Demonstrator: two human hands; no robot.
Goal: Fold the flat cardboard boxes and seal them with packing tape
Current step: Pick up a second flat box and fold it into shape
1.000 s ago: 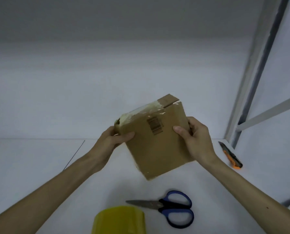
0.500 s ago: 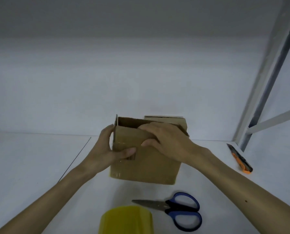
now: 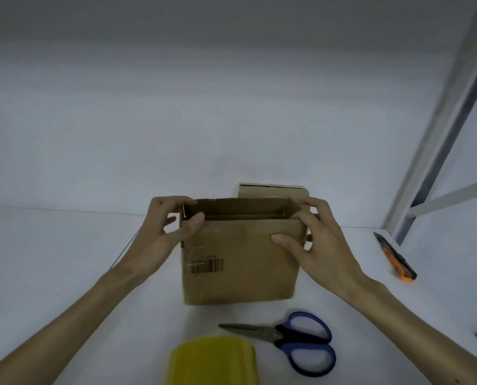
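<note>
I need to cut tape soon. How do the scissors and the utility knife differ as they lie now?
The scissors have blue handles; the utility knife is orange and black. The scissors lie in front of the cardboard box, beside the yellow tape roll; the utility knife lies far right, near the metal frame. The scissors point left, blades closed; the utility knife lies diagonally, its blade not discernible. Both rest flat on the white table, untouched.

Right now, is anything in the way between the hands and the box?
No, nothing visible. The left hand and right hand grip the cardboard box at its top corners. The scissors and yellow tape roll lie apart from them.
</note>
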